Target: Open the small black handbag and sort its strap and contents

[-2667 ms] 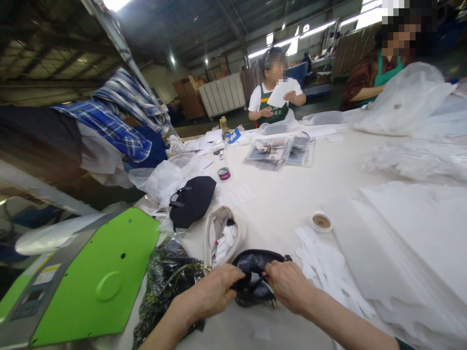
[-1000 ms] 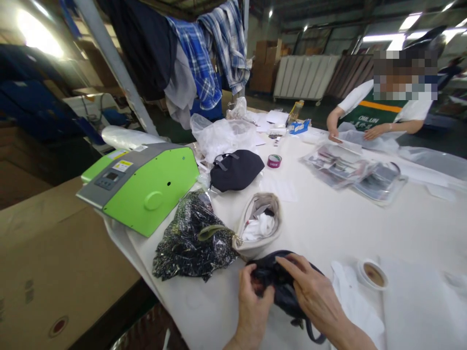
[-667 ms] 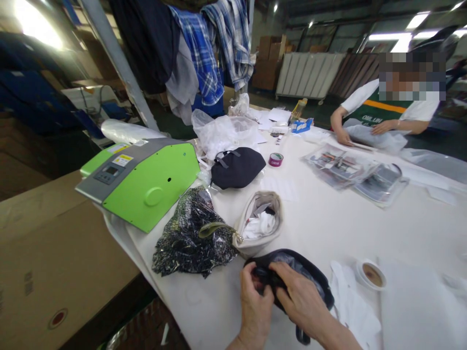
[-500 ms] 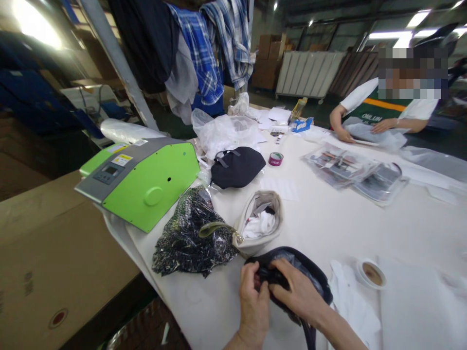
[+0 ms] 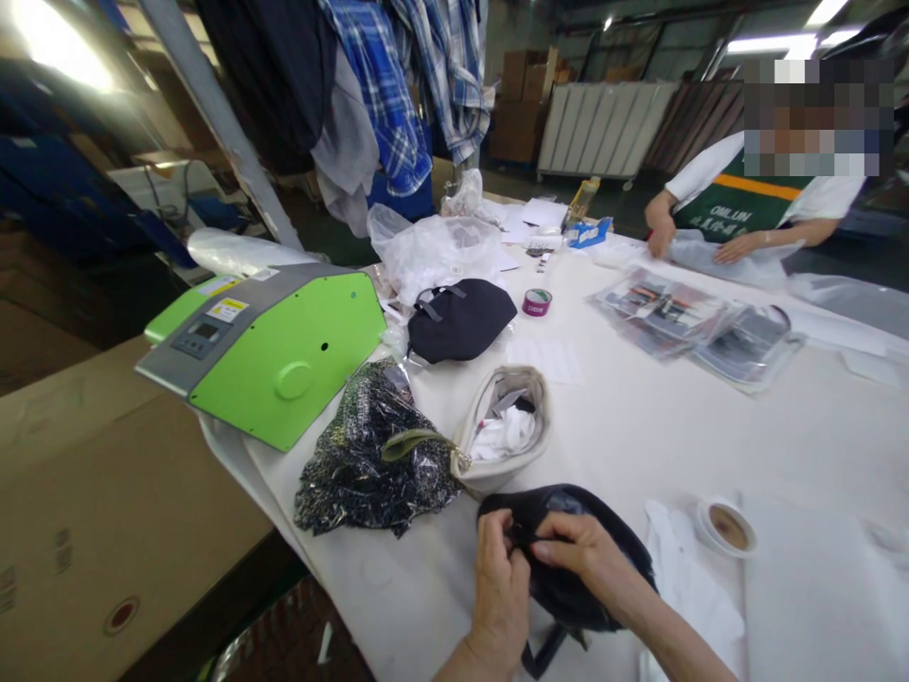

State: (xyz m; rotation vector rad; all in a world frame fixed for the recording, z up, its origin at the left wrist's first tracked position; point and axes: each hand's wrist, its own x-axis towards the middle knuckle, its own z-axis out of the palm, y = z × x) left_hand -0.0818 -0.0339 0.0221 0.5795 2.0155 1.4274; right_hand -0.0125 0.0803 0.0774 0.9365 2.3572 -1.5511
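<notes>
The black bag (image 5: 561, 592) is apparently being adjusted, pinched toward ten o'clock in nearly closed fingers of left hand (image 5: 501, 580) and right hand (image 5: 586, 551), steady control being needed next.

Brown cartons (image 5: 521, 118) stand beside a pale cart (image 5: 603, 131) (strip lights (image 5: 767, 44) glowing).

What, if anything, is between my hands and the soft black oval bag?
Nothing visible: your left hand and right hand both hold the soft black oval bag directly. The open beige fabric pouch sits just beyond it, not between.
</notes>
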